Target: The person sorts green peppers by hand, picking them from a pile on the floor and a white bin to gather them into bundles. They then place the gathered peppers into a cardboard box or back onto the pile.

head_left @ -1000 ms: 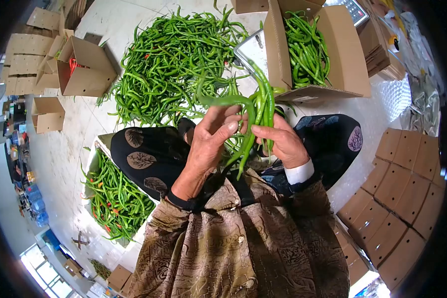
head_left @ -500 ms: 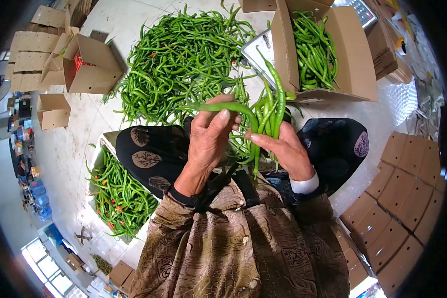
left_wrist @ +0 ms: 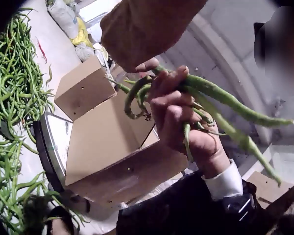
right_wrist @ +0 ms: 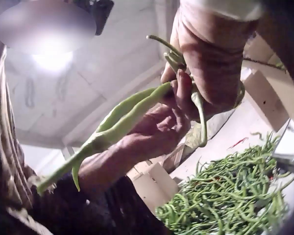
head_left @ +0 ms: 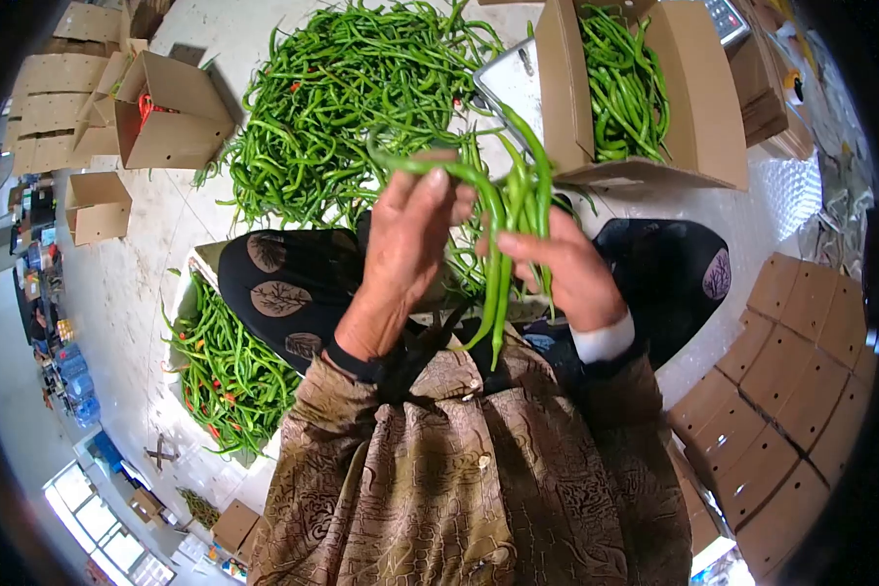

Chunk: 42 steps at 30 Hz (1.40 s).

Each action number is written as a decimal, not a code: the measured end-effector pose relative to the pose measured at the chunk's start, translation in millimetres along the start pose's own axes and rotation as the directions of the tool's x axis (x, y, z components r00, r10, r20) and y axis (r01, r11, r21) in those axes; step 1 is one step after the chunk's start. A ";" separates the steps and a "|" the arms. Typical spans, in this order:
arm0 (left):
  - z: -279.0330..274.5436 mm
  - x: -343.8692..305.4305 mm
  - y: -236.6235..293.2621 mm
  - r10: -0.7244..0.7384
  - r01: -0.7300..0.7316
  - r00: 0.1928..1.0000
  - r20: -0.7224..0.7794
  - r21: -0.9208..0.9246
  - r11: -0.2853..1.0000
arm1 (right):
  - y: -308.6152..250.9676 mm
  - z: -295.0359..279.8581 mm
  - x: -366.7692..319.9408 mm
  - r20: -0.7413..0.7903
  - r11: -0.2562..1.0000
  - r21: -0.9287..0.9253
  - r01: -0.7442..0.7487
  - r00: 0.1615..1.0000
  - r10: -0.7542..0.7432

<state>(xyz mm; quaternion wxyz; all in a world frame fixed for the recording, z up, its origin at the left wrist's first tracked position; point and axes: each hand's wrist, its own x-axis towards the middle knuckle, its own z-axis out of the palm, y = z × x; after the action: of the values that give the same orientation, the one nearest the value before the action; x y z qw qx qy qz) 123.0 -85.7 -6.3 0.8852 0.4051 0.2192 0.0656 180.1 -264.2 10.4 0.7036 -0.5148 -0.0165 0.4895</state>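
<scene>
Both hands are raised over the lap, with long green chili peppers between them. My left hand (head_left: 405, 225) pinches one curved green chili pepper (head_left: 488, 192) between thumb and fingers, its thin end blurred. The right hand (head_left: 578, 273) grips a small bunch of green chili peppers (head_left: 529, 200) upright, tips pointing up and down past the fingers. In the left wrist view, the right hand's fingers (left_wrist: 174, 105) curl round the bunch, and stems stick out. The right wrist view shows two peppers (right_wrist: 122, 115) slanting across the left hand (right_wrist: 154, 127).
A large pile of green chili peppers (head_left: 332, 107) lies on the floor ahead. A cardboard box (head_left: 698, 107), partly filled with peppers, stands on a scale (head_left: 513, 88) at front right. Beside the left knee is a white crate (head_left: 178, 381) of peppers. Stacked cartons (head_left: 781, 391) lie at right.
The left hand has risen slightly with its pepper, whose far end swings up. The right hand keeps its bunch, which has shifted a little; the peppers have spread.
</scene>
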 end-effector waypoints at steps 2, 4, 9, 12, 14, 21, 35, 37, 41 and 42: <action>-0.6 16.8 1.4 0.006 -0.007 0.998 -0.062 -0.027 1.000 | -1.8 7.3 16.5 -0.072 0.984 0.177 0.015 0.997 -0.003; -4.6 27.9 2.9 0.032 -0.034 0.999 -0.024 -0.091 0.995 | -12.8 10.1 26.5 -0.019 0.973 0.230 0.031 0.999 -0.027; -16.5 28.2 -0.5 -0.016 0.014 1.000 -0.011 -0.170 0.985 | -27.0 17.7 33.1 0.025 0.949 0.299 0.104 0.993 -0.117; -58.8 44.1 -25.5 -0.055 0.046 0.996 -0.077 -0.104 0.993 | -57.8 0.4 -5.9 -0.063 0.955 0.080 0.285 0.958 -0.280; -88.2 57.2 -58.1 -0.068 0.054 0.988 -0.142 -0.101 0.993 | -63.3 -37.0 -37.6 -0.028 0.769 0.286 0.572 0.807 -0.590; -144.6 66.3 -210.2 -0.189 0.148 0.977 -0.096 0.948 0.283 | -96.6 -80.2 -60.0 -0.102 0.610 0.105 0.785 0.619 -0.779; -60.6 148.6 -277.4 -0.189 0.164 0.967 -0.171 0.985 -0.053 | -88.2 -98.3 -45.6 -0.241 0.588 0.224 0.777 0.629 -0.739; -54.7 148.6 -277.4 -0.219 0.227 0.950 -0.224 0.974 -0.008 | -88.2 -102.1 -45.0 -0.199 0.610 0.244 0.754 0.655 -0.729; -76.9 141.9 -291.5 -0.301 0.194 0.945 -0.129 0.960 0.200 | -82.3 -107.5 -50.7 -0.303 0.630 0.147 0.763 0.641 -0.705; -78.5 139.7 -279.6 -0.417 0.212 0.907 -0.061 0.921 0.328 | -81.0 -107.9 -51.4 -0.328 0.628 0.142 0.765 0.635 -0.699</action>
<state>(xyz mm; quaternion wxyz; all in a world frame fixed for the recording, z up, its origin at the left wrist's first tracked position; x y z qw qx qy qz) 196.2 -176.1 -306.9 0.5285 0.7750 0.2091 -0.2764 264.7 -376.1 44.4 0.9011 -0.4178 -0.0739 0.0893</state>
